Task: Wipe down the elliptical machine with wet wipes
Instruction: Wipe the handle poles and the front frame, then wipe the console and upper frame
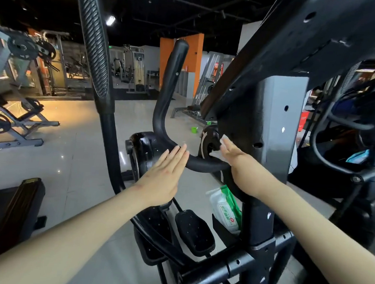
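- Two hands reach over the elliptical (280, 129). The right hand (235, 159) lies flat, fingers straight, pressing a wipe (224, 138) against the black panel (238, 114).
- Opposite it, the left hand (164, 179) is released, fingers straight and together, tips at the handlebar (162, 110). I cannot tell whether they touch it.
- Step in hand, as I judge it: wiping the panel.
- To do it well, keep the palm flat so the wipe stays spread, overlap the strokes, and work round the hub (210, 141) just left of the fingertips.
- Only a corner of the wipe shows, so refold it if it bunches.
- Settle the left hand on the handlebar to steady it, since it probably swings.
- For a fresh sheet, the pack (226, 207) stands in the holder (221, 228) below the right wrist.
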